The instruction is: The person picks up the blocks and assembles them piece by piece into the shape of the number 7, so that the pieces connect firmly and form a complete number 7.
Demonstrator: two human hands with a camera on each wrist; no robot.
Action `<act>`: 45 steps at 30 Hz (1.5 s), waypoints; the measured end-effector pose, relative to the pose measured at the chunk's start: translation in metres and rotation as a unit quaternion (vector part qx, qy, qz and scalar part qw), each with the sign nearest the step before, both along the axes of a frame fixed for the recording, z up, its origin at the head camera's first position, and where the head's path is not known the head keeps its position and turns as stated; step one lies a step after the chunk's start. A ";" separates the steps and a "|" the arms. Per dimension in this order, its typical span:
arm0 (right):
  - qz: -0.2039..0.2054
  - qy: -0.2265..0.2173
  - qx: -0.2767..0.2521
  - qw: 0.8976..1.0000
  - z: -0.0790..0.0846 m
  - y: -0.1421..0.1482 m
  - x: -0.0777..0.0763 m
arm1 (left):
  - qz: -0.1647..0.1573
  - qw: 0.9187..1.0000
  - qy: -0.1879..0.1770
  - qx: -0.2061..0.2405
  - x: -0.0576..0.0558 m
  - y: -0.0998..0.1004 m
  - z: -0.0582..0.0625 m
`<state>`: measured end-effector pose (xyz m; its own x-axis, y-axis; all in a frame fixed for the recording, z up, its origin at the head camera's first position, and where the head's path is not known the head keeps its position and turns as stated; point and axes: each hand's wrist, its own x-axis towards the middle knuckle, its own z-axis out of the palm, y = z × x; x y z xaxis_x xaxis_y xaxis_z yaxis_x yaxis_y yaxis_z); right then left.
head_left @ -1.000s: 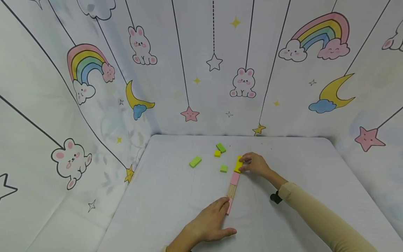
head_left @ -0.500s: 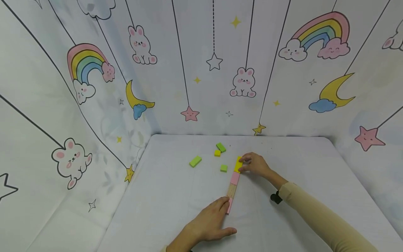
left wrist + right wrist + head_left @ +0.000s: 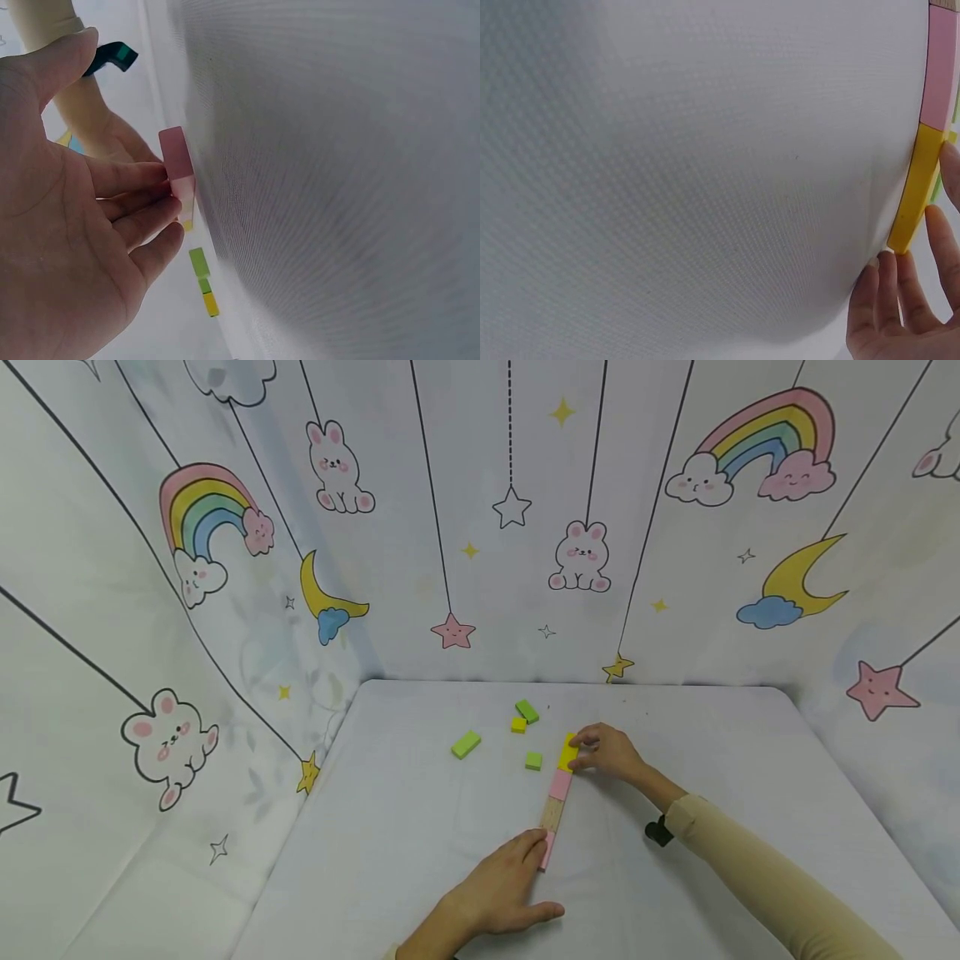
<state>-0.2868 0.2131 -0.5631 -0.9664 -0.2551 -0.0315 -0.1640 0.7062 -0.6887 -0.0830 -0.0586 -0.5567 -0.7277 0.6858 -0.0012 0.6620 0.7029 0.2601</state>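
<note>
Along a block row (image 3: pixel 552 814), at twelve o'clock, our right hand (image 3: pixel 609 752) is pinching a yellow block (image 3: pixel 567 753). At six, our straight-fingered left hand (image 3: pixel 497 887) is touching a pink block (image 3: pixel 547 852).

Soft, even light fills the head view, where the wall (image 3: pixel 480 460) and worktop (image 3: pixel 360 860) look pale and a faint, fuzzy-edged shadow lies below the right sleeve (image 3: pixel 757 878). The printed drawings (image 3: pixel 452 632) are fairly crisp. Both wrist views are greyer. In the left, the pink block's near end (image 3: pixel 177 152) is shaded; in the right, the worktop darkens toward the upper left corner.
</note>
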 end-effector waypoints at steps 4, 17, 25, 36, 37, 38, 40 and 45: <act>0.001 -0.001 -0.002 1.000 0.001 -0.001 0.000 | 0.000 1.000 0.001 -0.001 0.000 0.000 0.000; 0.012 0.000 0.009 1.000 0.002 0.001 -0.001 | -0.004 1.000 0.009 0.004 0.000 0.000 0.000; 0.017 0.015 0.020 1.000 0.005 0.001 -0.002 | -0.002 1.000 0.006 0.007 0.001 0.000 0.001; 0.045 0.081 0.027 0.995 0.009 -0.014 -0.004 | 0.001 1.000 0.001 0.010 0.003 -0.001 0.006; 0.050 0.084 0.032 0.995 0.009 -0.016 -0.005 | 0.001 1.000 0.000 0.010 0.003 -0.001 0.006; 0.054 0.084 0.039 0.994 0.008 -0.018 -0.006 | 0.001 1.000 -0.001 0.010 0.003 -0.001 0.006; 0.058 0.079 0.052 0.994 0.006 -0.021 -0.006 | 0.000 1.000 0.000 0.011 0.003 -0.001 0.005; 0.066 0.065 0.057 0.994 0.002 -0.028 -0.006 | -0.007 1.000 0.014 0.009 0.002 -0.001 0.004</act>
